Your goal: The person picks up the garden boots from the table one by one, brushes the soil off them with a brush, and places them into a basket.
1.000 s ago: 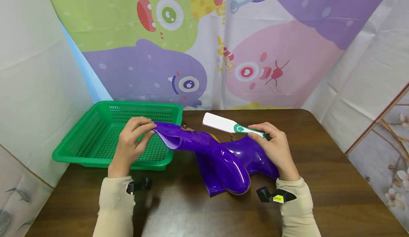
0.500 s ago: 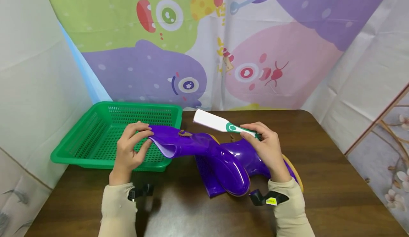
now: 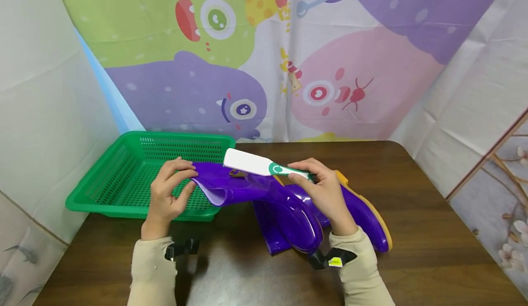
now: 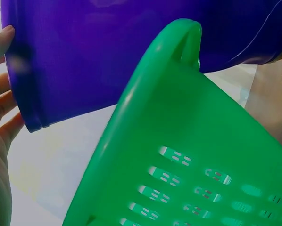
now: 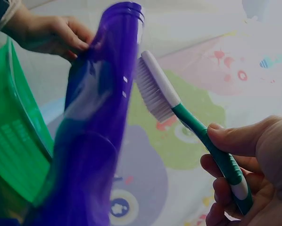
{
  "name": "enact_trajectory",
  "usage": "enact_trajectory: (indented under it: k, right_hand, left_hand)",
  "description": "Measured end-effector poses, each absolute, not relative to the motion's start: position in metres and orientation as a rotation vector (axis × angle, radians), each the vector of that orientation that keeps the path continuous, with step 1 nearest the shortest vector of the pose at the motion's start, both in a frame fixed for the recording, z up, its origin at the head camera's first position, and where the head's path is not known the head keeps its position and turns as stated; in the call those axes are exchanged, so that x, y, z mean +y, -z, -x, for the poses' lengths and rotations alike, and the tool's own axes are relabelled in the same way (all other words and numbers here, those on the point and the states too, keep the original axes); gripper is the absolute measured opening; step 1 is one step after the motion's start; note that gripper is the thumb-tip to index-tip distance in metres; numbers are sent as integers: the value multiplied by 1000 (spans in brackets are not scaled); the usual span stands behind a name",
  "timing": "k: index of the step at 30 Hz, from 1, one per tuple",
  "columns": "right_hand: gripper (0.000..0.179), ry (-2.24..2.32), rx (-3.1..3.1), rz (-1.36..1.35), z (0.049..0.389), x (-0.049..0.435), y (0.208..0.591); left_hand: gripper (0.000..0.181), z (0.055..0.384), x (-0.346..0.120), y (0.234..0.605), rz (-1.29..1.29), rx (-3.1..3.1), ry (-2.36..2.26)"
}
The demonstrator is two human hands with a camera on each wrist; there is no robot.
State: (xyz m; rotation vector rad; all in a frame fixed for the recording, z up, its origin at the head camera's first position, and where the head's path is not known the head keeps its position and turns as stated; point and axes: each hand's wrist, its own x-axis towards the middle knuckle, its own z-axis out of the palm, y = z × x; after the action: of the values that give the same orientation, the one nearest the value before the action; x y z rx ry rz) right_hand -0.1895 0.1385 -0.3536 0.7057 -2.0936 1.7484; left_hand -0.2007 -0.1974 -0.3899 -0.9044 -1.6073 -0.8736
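My left hand pinches the open top edge of a purple rain boot, whose shaft is raised toward the left. In the left wrist view, its fingers wrap the shaft's edge. My right hand grips the green handle of a white-headed scrubbing brush. From the right wrist, the bristles face the boot shaft, close beside it. A small brown patch shows on the shaft, partly behind the brush head. The second purple boot, with a yellow sole, lies under the first and behind my right wrist.
A green slotted basket stands on the left of the brown table, its right side under the raised boot shaft. A cartoon-print curtain hangs behind the table. Dark cameras are strapped to both wrists.
My right hand has carried the brush leftward, so its head now overlaps the boot shaft. The left hand dipped slightly with the boot's top at first, then held still.
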Motion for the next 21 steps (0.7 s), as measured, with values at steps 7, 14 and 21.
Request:
enact_trajectory:
  k: [7,14,21]
  right_hand:
    - [17,-1707,-2182,-767,187,124,355]
    - [15,-1659,-2282,-812,187,122,360]
    - [14,-1641,-2341,-868,191,123,366]
  left_hand:
    - [46,201,-198,390,892,-1618,868]
    - [46,200,-198,392,869,-1625,886]
    - [45,200,-199,391,895,-1628,908]
